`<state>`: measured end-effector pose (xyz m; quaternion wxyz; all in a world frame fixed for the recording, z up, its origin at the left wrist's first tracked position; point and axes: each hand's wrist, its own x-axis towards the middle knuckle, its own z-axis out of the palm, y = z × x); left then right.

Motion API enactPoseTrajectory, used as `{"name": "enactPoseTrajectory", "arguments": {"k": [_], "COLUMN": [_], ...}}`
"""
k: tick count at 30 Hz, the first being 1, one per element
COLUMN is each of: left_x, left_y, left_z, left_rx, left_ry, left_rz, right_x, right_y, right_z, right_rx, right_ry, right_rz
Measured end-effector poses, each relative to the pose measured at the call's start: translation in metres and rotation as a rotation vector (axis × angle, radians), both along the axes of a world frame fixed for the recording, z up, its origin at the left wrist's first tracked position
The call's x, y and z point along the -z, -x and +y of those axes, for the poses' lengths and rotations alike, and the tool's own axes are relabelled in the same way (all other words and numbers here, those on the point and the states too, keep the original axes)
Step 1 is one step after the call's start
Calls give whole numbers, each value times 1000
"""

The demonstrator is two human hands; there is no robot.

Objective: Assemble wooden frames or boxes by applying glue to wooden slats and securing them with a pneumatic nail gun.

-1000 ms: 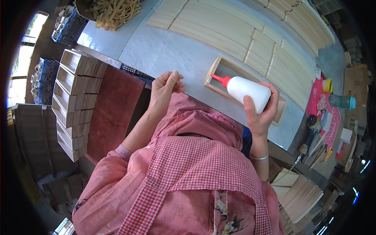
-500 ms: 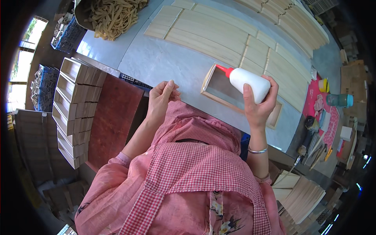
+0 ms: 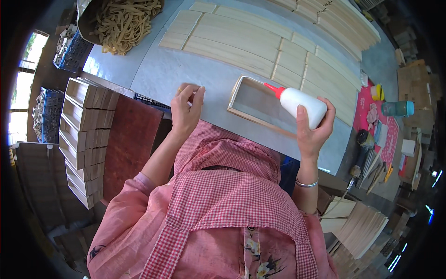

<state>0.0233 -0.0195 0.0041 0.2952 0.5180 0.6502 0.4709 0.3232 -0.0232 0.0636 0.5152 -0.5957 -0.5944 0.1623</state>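
Observation:
My right hand [image 3: 314,123] is wrapped round a white squeeze bottle [image 3: 301,107] with a red nozzle. The bottle is tilted, its nozzle tip pointing left at the far rim of a small rectangular wooden frame [image 3: 234,96]. A white line of what looks like glue runs along the frame's left end and part of its far rim. The frame's right part is hidden behind my right hand and the bottle. To the left of the frame, my left hand [image 3: 186,110] hovers by the table edge, fingers curled in and thumb against them, with nothing visible in it.
Flat pale boards [image 3: 237,35] lie beyond the frame on the grey table [image 3: 153,74]. A container of tan bands [image 3: 125,23] stands far left, with stacked wooden frames [image 3: 74,135] nearer. On the right are a teal-lidded jar [image 3: 397,109], a yellow roll [image 3: 377,92] and hand tools.
The nozzle has moved rightward along the frame's far rim from its left corner, and a white line now shows behind it. My left hand's fingers have curled in more.

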Motion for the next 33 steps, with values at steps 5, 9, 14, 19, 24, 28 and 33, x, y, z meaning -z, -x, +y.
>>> {"name": "enactPoseTrajectory", "arguments": {"k": [5,9,14,19,24,28,33], "left_x": [24,32,31,31,36,37,35], "left_y": [-10,-9,-10,-10,-7,-8,-8], "left_z": [23,24,24,25,27,26,25], "left_rx": [43,2,4,26,27,31,36], "left_ry": [-235,-300,-265,-297,-313,-318,-276], "left_rz": [262,464,429,559,579,586,593], "right_x": [-1,0,-7,-6,-6,3,3], "right_y": [-21,-41,-63,-85,-103,-127,-138], "right_z": [-14,-24,-37,-48,-60,-70,-77], "right_rx": [66,132,208,272,342,373,407], "right_ry": [26,0,55,31,28,-5,-15], "right_rz": [39,2,38,-25,-18,-111,-132]}}
